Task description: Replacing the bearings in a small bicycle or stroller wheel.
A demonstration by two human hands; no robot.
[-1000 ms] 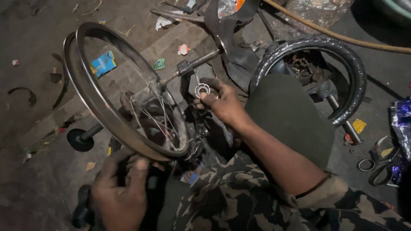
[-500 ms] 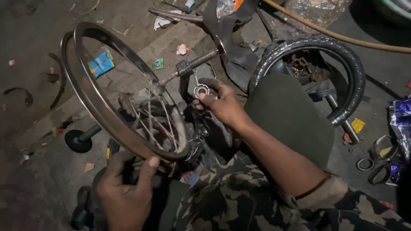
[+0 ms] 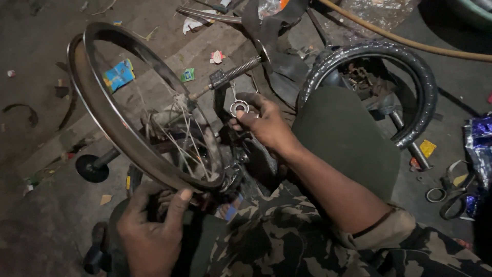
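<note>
A bare metal bicycle wheel rim [image 3: 110,120] with thin spokes stands tilted in front of me, its hub [image 3: 171,115] on an axle. My left hand [image 3: 151,231] grips the rim's lower edge, thumb over the metal. My right hand [image 3: 264,123] reaches past the wheel and pinches a small silver ring-shaped part [image 3: 239,107] against a dark metal frame piece. A threaded rod with a spring [image 3: 236,72] runs up and right from the hub.
A black tyre [image 3: 410,66] lies on the floor at the right, beside my dark-trousered knee. Scissors [image 3: 453,197] lie at the far right. An orange hose [image 3: 410,41] crosses the top. Paper scraps litter the dirty concrete floor at the left.
The wheel has shifted slightly. My left hand has slid up and closed on the rim's lower edge. My right hand stays at the small ring.
</note>
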